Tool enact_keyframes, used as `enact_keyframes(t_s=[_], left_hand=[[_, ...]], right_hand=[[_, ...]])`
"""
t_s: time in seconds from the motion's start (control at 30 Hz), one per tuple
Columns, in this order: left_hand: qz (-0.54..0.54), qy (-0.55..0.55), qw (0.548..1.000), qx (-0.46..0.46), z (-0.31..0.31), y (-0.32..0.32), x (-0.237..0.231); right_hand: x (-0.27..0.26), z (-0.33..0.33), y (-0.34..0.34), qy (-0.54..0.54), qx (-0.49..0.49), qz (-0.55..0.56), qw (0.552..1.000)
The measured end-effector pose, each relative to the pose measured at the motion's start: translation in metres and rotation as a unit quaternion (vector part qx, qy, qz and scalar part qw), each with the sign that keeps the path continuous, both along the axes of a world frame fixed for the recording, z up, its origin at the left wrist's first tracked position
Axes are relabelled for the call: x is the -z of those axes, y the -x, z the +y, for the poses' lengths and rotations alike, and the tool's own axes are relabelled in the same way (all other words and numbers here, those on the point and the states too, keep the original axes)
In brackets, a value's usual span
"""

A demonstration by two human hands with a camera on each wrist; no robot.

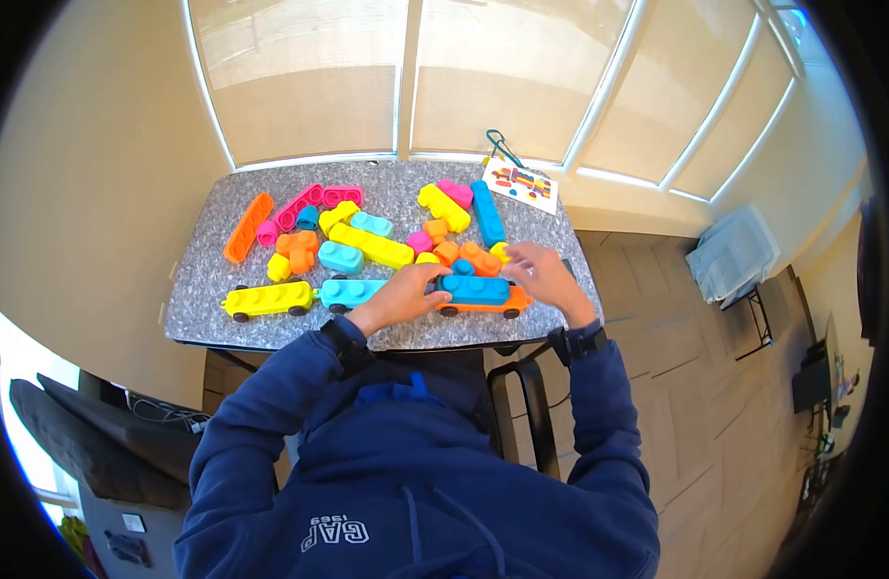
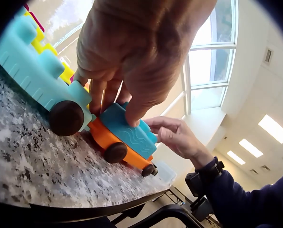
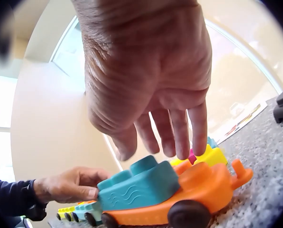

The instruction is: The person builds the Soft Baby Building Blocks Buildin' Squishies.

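Note:
My left hand (image 1: 403, 297) pinches the rear end of a long blue toy block (image 1: 475, 289), thumb on its near side and fingers behind. That block sits on an orange wheeled toy car base (image 3: 205, 190), whose one bare stud shows at the hooked end. Above the block and that stud, my right hand (image 3: 151, 71) hovers with its fingers extended downward and nothing between them. Behind the orange car base stand a light blue wheeled car (image 2: 41, 76) and a yellow wheeled car (image 1: 269, 299), lined up along the table's near edge.
Loose blocks lie across the speckled table (image 1: 198, 289), among them a long yellow block (image 1: 372, 246), an orange one (image 1: 248, 228) and an upright-lying blue one (image 1: 488, 214). A picture card (image 1: 521, 185) rests at the back right corner. A chair arm (image 1: 536, 410) stands below the front edge.

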State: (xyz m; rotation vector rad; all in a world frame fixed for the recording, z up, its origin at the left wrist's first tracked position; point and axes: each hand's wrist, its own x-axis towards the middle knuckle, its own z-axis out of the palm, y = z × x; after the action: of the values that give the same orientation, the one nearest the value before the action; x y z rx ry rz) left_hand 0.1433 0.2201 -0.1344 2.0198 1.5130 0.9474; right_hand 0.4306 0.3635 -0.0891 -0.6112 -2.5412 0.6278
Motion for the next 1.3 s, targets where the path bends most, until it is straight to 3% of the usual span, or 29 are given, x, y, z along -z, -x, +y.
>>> enact_keyframes(t_s=[0.07, 0.2, 0.37, 0.5, 0.63, 0.87, 0.97, 1.3], left_hand=[[-0.006, -0.003, 1.0, -0.001, -0.002, -0.002, 0.001], [-0.003, 0.003, 1.0, -0.002, -0.002, -0.001, 0.002], [-0.018, 0.012, 1.0, -0.004, -0.004, -0.001, 0.001], [-0.031, 0.009, 0.999, 0.002, -0.002, -0.001, 0.004], [-0.029, 0.001, 1.0, 0.003, -0.002, 0.0, 0.005], [-0.024, 0.001, 1.0, -0.001, -0.006, 0.0, 0.004], [-0.021, -0.002, 1.0, 0.001, -0.004, 0.0, 0.009], [-0.011, 0.004, 1.0, -0.004, -0.005, 0.0, 0.006]], right_hand=[[0.013, 0.029, 0.009, 0.016, 0.149, 0.024, 0.988], [0.037, 0.067, 0.02, -0.079, 0.153, -0.035, 0.984], [0.034, 0.07, 0.028, 0.014, 0.171, -0.076, 0.982], [0.034, 0.064, 0.025, 0.026, 0.166, -0.091, 0.982], [0.039, 0.068, 0.019, 0.036, 0.165, -0.033, 0.985], [-0.021, 0.035, -0.018, -0.003, 0.154, 0.009, 0.988], [-0.037, 0.013, -0.035, 0.042, 0.095, -0.007, 0.995], [-0.027, -0.013, -0.036, 0.002, 0.034, -0.083, 0.996]])
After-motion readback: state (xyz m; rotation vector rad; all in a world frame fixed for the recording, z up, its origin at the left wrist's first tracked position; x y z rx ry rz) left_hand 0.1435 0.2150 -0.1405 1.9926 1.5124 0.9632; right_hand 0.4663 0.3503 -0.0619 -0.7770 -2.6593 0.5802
